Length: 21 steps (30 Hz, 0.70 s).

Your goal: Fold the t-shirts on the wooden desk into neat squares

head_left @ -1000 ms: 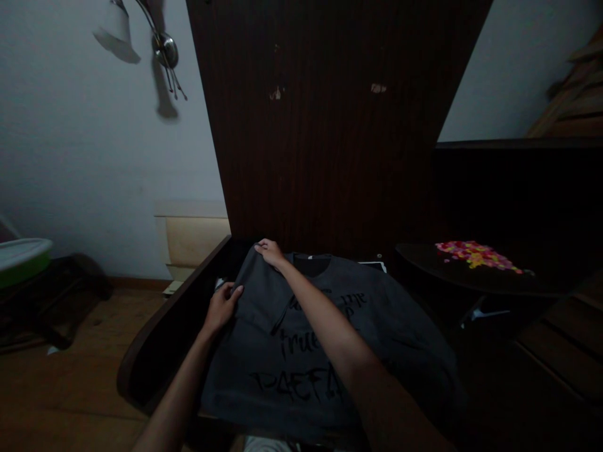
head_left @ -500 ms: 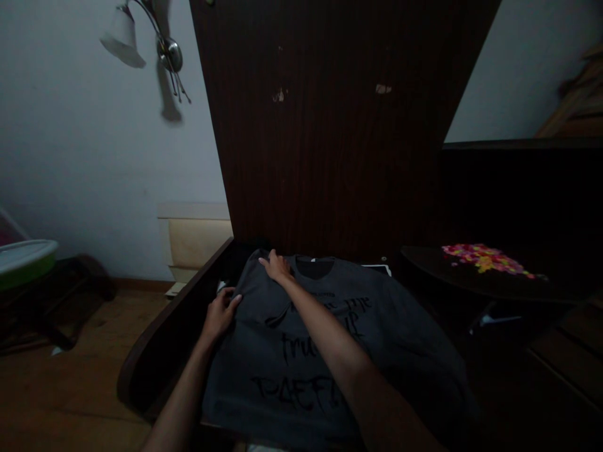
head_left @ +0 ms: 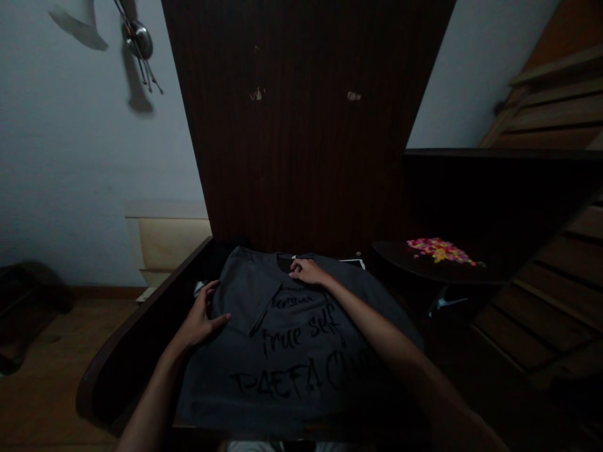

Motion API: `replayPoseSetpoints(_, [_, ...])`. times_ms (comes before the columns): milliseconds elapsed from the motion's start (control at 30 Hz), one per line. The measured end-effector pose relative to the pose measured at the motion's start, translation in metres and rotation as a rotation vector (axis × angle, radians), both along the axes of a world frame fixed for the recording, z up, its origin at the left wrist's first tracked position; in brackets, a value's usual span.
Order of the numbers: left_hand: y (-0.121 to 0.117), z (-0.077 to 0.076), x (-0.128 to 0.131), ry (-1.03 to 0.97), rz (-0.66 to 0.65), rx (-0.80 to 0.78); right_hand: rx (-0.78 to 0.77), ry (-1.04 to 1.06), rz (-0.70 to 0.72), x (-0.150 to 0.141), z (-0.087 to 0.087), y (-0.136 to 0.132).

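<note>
A dark grey T-shirt [head_left: 301, 370] with black lettering lies spread on a dark wooden table [head_left: 141, 339]; its left sleeve is folded in over the front. My left hand [head_left: 202, 317] rests flat on that folded left side, fingers spread. My right hand [head_left: 308, 272] lies on the shirt just below the black collar [head_left: 285, 262], fingers curled down onto the cloth. Neither hand lifts the fabric.
A tall dark wooden panel [head_left: 306, 125] rises behind the table. A small dark side table [head_left: 409, 267] on the right carries a heap of bright pink and yellow bits [head_left: 438, 250]. Wooden stairs [head_left: 551, 282] rise at the right. A wall lamp [head_left: 136, 41] hangs top left.
My right hand has slid from the shirt's left shoulder rightward to the collar. My left hand has moved from the sleeve edge onto the folded cloth and flattened. The view has shifted right.
</note>
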State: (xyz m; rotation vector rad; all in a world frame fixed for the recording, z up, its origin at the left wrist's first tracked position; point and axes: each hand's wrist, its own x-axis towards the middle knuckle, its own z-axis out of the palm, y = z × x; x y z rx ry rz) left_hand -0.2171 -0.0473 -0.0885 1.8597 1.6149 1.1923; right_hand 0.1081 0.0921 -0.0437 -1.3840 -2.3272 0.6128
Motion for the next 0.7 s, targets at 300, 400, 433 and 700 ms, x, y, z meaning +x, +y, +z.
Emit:
replayPoseSetpoints(300, [0.025,0.022,0.029,0.483,0.001,0.258,0.082,-0.241,0.047,0.126,-0.002,-0.064])
replayPoseSetpoints(400, [0.048,0.035,0.057,0.579,-0.176,0.158,-0.063,-0.254,0.125,0.139,0.003,-0.067])
replayPoseSetpoints(433, [0.057,0.039,0.067,0.595,-0.203,0.128,-0.076,-0.238,0.113,0.14,0.005,-0.064])
replayPoseSetpoints(700, [0.123,0.022,0.142,0.642,-0.229,-0.148,0.117,-0.172,-0.251,0.109,-0.004,-0.007])
